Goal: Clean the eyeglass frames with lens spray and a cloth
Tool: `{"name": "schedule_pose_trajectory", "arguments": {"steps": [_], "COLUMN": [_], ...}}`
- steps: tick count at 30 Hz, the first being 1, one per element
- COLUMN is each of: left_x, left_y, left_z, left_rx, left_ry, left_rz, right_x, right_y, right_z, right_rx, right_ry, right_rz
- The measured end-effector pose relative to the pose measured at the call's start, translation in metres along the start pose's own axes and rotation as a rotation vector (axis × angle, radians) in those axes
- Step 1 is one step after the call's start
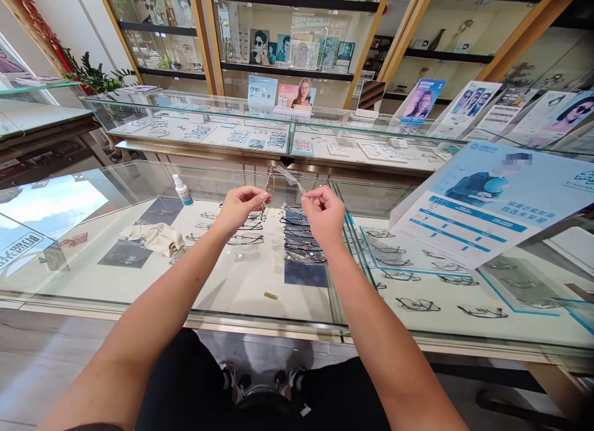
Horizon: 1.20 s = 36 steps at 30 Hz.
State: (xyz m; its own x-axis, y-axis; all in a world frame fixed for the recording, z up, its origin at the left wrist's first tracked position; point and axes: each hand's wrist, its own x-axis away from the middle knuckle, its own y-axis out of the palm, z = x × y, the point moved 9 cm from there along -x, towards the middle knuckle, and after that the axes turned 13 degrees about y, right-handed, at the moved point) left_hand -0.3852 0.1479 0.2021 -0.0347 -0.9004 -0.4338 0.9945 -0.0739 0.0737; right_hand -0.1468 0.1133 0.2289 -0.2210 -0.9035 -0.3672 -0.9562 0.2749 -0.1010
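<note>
My left hand [241, 207] pinches a thin-rimmed pair of eyeglasses [270, 182], raised above the glass display counter [260, 316]. To its right, my right hand [325, 211] has its fingers closed on the narrow end of a clear plastic sleeve [288, 175], whose other end reaches the top of the glasses. Whether the sleeve is still around part of the frame cannot be made out. Below my right hand lies a column of dark-framed glasses [301, 242]. More glasses [245, 238] lie beneath my left hand.
A white spray bottle [184, 193] and a beige cloth [158, 238] are at the left. A small gold-coloured piece [271, 295] lies near the front. A large blue-and-white sign [492, 202] stands at the right. Behind runs another glass showcase [185, 131].
</note>
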Motion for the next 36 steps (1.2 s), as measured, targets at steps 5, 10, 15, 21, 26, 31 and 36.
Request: {"name": "schedule_pose_trajectory", "arguments": {"steps": [5, 10, 15, 21, 26, 31, 36], "left_x": [0.004, 0.006, 0.008, 0.01, 0.011, 0.01, 0.009], "left_y": [0.005, 0.013, 0.022, 0.034, 0.038, 0.036, 0.034], "left_z": [0.004, 0.005, 0.007, 0.013, 0.016, 0.016, 0.014], "left_rx": [-0.004, 0.014, 0.012, 0.015, 0.004, -0.013, -0.036], "left_ry": [-0.016, -0.004, 0.019, 0.086, 0.111, 0.116, 0.132], "left_rz": [-0.023, -0.083, -0.175, -0.308, -0.359, -0.355, -0.339], "right_x": [0.012, 0.015, 0.011, 0.009, 0.01, 0.008, 0.003], "right_y": [0.032, 0.044, 0.051, 0.058, 0.058, 0.055, 0.051], "right_z": [-0.007, -0.003, 0.015, 0.028, 0.029, 0.028, 0.032], "right_rx": [0.033, -0.011, -0.053, -0.095, -0.084, -0.07, -0.035], "right_ry": [-0.049, 0.01, 0.195, 0.263, 0.284, 0.283, 0.283], "right_rz": [-0.227, -0.336, -0.463, -0.581, -0.64, -0.618, -0.574]}}
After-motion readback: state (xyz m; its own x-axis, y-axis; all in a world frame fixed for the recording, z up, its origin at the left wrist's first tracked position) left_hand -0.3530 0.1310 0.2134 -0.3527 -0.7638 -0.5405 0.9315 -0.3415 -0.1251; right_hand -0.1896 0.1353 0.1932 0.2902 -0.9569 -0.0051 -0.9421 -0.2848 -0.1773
